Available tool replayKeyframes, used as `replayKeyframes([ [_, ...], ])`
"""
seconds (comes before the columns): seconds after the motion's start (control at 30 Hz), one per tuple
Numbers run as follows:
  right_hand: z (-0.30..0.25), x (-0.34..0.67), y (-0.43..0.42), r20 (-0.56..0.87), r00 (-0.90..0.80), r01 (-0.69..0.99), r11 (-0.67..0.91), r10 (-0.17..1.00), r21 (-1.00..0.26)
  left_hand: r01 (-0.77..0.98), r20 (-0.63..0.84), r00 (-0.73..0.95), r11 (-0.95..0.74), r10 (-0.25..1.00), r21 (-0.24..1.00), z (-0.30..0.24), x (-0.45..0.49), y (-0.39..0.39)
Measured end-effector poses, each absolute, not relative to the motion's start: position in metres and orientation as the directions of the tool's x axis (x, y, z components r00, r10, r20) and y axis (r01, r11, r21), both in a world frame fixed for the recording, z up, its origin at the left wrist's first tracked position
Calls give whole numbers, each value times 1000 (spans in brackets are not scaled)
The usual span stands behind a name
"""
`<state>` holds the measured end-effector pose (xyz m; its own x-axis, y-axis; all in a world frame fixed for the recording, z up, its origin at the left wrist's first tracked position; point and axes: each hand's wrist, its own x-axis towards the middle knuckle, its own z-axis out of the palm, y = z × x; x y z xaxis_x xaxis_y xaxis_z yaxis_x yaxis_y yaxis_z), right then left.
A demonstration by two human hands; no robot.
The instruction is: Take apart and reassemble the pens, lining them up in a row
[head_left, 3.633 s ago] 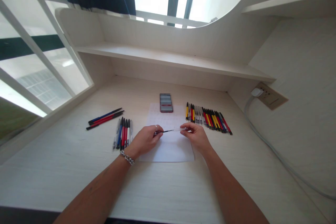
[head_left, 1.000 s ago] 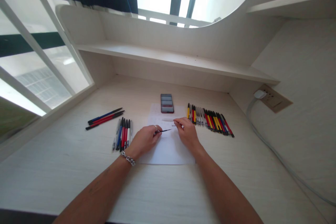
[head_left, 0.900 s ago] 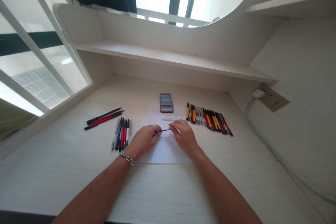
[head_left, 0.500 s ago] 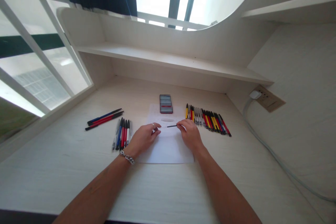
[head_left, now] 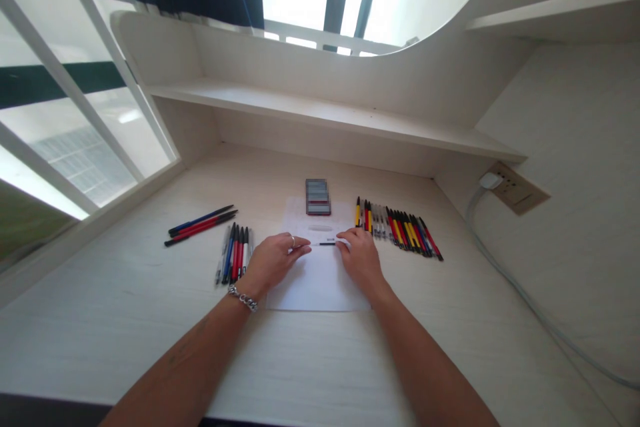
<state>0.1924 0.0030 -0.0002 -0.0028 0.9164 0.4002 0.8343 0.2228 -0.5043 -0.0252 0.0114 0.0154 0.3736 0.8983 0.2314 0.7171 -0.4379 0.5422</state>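
Note:
My left hand (head_left: 277, 261) pinches the pale end of a thin pen refill (head_left: 327, 244), thumb and forefinger pressed together. At the refill's dark end, the fingertips of my right hand (head_left: 361, 255) close on it. The refill lies level between both hands, just over or on a white sheet of paper (head_left: 317, 290). A clear, slender pen part (head_left: 321, 228) rests on the paper beyond it. Beside my left hand stands a row of pens (head_left: 234, 255) in blue, red, white and clear. A longer row of pens (head_left: 400, 228), yellow, red, black and clear, lies beyond my right hand.
A phone (head_left: 318, 197) lies at the paper's far edge. Several blue and red pens (head_left: 201, 224) lie slantwise at the left. A shelf (head_left: 320, 109) runs along the back of the desk. On the right wall, a white plug (head_left: 490, 180) sits in a socket, its cable (head_left: 505, 273) hanging down.
The refill has tilted to nearly level and lowered slightly toward the paper, with the right fingertips moving down along with it. The view has shifted a little. Pens and phone stay put.

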Motion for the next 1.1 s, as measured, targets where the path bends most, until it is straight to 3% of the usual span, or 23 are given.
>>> replayKeyframes([
  [0.1, 6, 179, -4, 313, -7, 633, 247, 950, -734, 705, 241, 393, -459, 887, 541, 17, -24, 10],
  [0.23, -1, 160, -8, -41, -90, 234, -19, 995, -972, 627, 268, 464, -527, 844, 574, 20, -20, 5],
  [0.37, -5, 152, -9, -230, -192, -119, -255, 954, -960, 570, 261, 448, -498, 855, 654, 24, -18, 1],
  [0.5, -1, 154, -11, -266, -247, -265, -329, 932, -906, 580, 261, 431, -487, 864, 653, 27, -17, 0],
  [0.8, 1, 160, -9, -215, -292, -194, -278, 932, -941, 549, 292, 425, -501, 857, 669, 25, -18, 1],
  [0.93, 0, 173, -4, -78, -148, 116, -61, 986, -991, 551, 270, 378, -450, 885, 703, 19, -21, 6],
  [1.1, 0, 184, -2, 161, -70, 434, 175, 985, -884, 567, 244, 366, -423, 898, 707, 12, -24, 12],
])
